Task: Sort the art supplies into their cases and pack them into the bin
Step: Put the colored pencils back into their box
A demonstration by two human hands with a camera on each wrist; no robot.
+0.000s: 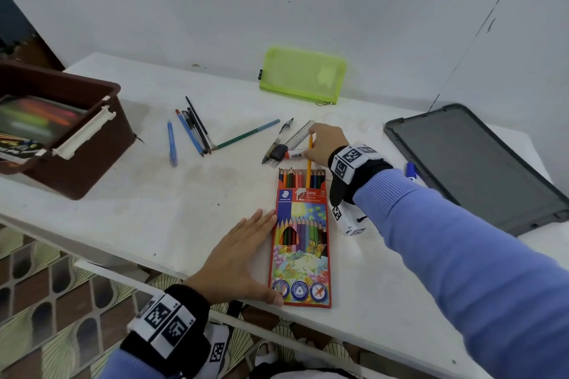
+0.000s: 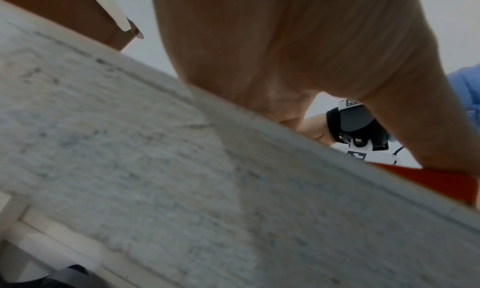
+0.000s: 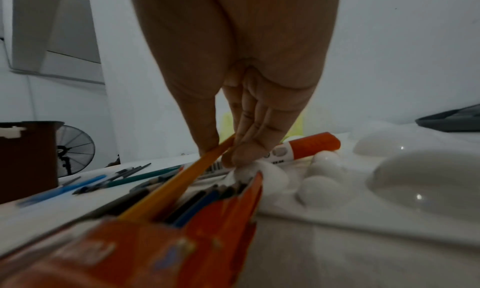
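A red coloured-pencil box [image 1: 300, 243] lies near the table's front edge with several pencil ends showing at its open top. My right hand [image 1: 323, 144] pinches a yellow pencil [image 1: 309, 160] whose lower end sits in the box mouth; the right wrist view shows thumb and fingers closed on the yellow pencil [image 3: 182, 181]. My left hand [image 1: 243, 255] lies flat with straight fingers against the box's left edge. Loose pens and pencils [image 1: 192, 132] lie further back. A brown bin [image 1: 61, 129] stands at the left. A lime mesh pouch [image 1: 303, 78] lies by the wall.
A ruler [image 1: 295, 140], a black pen, an eraser [image 1: 278, 152] and a glue stick [image 1: 295, 154] lie just beyond the box. A dark tablet [image 1: 480, 163] covers the right of the table, a blue marker [image 1: 411, 171] beside it. A white paint palette [image 3: 389, 175] lies right of the box.
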